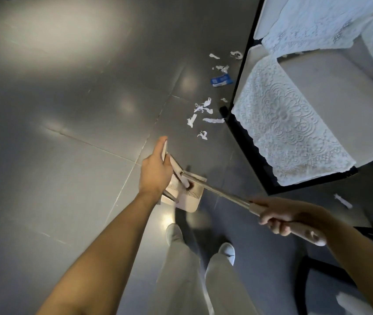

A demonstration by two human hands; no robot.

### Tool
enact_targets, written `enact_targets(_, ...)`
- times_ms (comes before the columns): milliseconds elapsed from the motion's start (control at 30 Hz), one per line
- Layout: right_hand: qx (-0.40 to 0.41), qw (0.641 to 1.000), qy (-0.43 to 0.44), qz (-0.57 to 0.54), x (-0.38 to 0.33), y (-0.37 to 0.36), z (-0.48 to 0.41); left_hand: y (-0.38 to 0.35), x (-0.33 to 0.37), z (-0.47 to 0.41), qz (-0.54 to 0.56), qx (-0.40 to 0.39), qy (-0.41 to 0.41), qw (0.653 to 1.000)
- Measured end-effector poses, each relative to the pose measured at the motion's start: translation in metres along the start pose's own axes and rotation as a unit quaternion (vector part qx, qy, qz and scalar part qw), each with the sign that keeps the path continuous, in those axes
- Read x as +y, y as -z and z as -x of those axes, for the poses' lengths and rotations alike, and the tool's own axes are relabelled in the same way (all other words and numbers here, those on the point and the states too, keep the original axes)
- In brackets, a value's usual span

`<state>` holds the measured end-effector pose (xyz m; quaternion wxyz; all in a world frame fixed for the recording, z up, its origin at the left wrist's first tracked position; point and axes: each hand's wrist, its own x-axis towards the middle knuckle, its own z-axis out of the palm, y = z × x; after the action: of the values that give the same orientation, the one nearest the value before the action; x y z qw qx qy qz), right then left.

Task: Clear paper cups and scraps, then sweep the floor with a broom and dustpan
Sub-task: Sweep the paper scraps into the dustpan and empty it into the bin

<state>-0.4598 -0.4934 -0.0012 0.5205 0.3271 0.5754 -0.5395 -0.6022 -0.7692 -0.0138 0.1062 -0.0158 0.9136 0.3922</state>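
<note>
My left hand (156, 170) grips the top of a pale upright handle (173, 163) that runs down to the beige dustpan (186, 197) on the floor in front of my feet. My right hand (281, 215) grips the end of the broom's metal handle (215, 189), which slants down-left to the dustpan; the broom head is hidden there. White paper scraps (200, 110) lie scattered on the grey floor beyond the dustpan, with a blue wrapper (221, 80) farther off. One more scrap (342, 201) lies at the right.
A white sofa (331, 105) with lace covers on a black base stands at the right, close to the scraps. A black chair frame (313, 276) is at the lower right. My shoes (226, 252) stand just behind the dustpan. Grey tiled floor (67, 133) spreads to the left.
</note>
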Motion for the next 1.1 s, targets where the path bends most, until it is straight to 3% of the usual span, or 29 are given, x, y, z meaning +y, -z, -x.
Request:
enact_targets(167, -0.022, 0.999, 0.029, -0.017, -0.025, -0.011, 0.024, 0.036, -0.029, -0.005, -0.023, 0.001, -0.009, 1.0)
enact_targets(367, 0.012, 0.997, 0.068, -0.03, -0.08, -0.042, -0.003, 0.079, -0.066, -0.019, -0.024, 0.032, 0.005, 0.999)
enact_targets(633, 0.143, 0.979, 0.015, 0.141, -0.119, -0.092, -0.078, 0.109, -0.099, -0.053, -0.022, 0.026, 0.01, 0.999)
enact_targets(800, 0.143, 0.952, -0.009, 0.27, -0.117, -0.118, -0.071, 0.11, -0.094, -0.071, 0.006, 0.02, 0.009, 1.0)
enact_targets(967, 0.092, 0.977, -0.042, 0.186, -0.125, -0.089, -0.029, 0.108, -0.086, -0.083, 0.017, 0.007, 0.002, 1.0)
enact_targets(1100, 0.11, 0.982, -0.022, 0.151, -0.121, -0.067, -0.005, 0.097, -0.072, -0.092, 0.021, 0.016, -0.004, 1.0)
